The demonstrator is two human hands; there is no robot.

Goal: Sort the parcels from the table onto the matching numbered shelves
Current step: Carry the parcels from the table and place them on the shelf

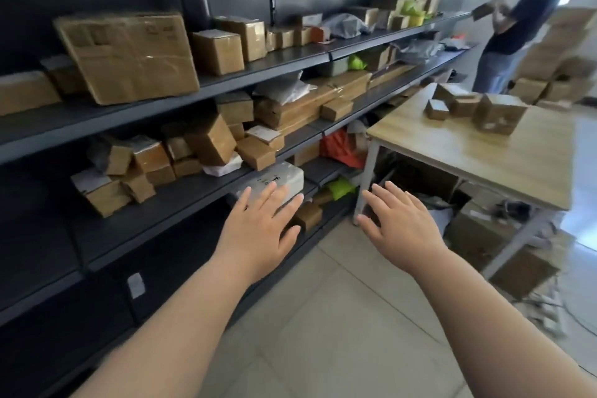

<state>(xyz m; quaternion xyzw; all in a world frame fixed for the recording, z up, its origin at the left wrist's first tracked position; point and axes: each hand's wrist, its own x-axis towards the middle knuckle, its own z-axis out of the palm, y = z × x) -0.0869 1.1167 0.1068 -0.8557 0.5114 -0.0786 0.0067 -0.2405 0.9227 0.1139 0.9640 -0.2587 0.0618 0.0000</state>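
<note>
Dark metal shelves (181, 200) run along the left, stacked with brown cardboard parcels and a few grey mailer bags. A white parcel (277, 179) lies on a lower shelf, just beyond my left hand (261, 229). That hand is stretched forward with its fingers straight and spread, holding nothing. My right hand (400, 220) is also stretched forward with flat fingers and is empty. It hovers in front of the leg of the wooden table (484, 152). Several brown parcels (497, 116) stand on the table's far end.
Another person (517, 26) stands at the far end of the shelves, handling a small box. Stacked cartons (562, 68) rise behind the table. Boxes and scraps (491, 236) lie under the table. Pale floor tiles (339, 317) lie below my arms.
</note>
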